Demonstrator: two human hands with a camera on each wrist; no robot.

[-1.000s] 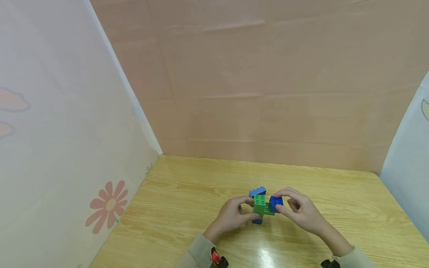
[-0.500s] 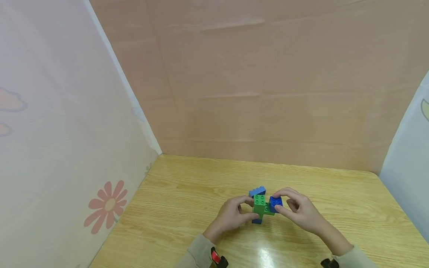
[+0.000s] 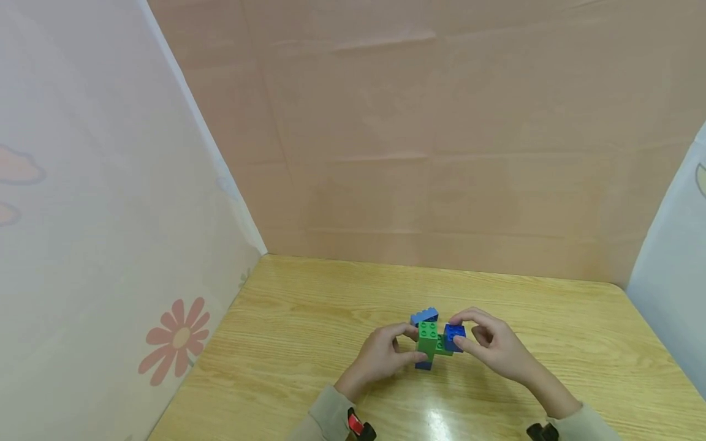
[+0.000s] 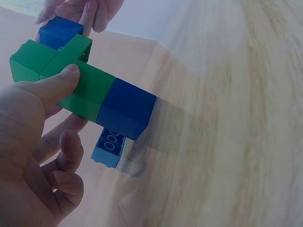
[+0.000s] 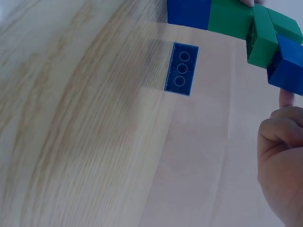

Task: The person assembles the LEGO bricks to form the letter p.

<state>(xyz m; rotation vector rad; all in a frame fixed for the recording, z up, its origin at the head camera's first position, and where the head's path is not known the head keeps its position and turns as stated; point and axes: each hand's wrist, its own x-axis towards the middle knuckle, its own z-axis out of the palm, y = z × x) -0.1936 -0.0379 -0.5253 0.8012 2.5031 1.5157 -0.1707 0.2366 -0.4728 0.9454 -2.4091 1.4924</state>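
Note:
A small stack of toy building bricks stands upright between my hands in the head view. Green bricks point(image 3: 426, 344) form its upper part, over a blue base brick point(image 4: 127, 109). One green brick juts out to the right, and a dark blue brick point(image 3: 455, 338) sits on that arm. With thumb and fingers, my left hand point(image 3: 380, 352) grips the green part from the left. My right hand point(image 3: 499, 350) pinches the dark blue brick between thumb and index finger. Just behind the stack, a lighter blue brick point(image 3: 424, 315) lies on its side, its hollow underside point(image 5: 182, 69) showing in the right wrist view.
The wood-grain table point(image 3: 320, 294) runs back to a tan cloth wall point(image 3: 353, 153). A pale sheet with printed flowers point(image 3: 110, 214) bounds the left side, and another pale sheet point(image 3: 673, 245) the right.

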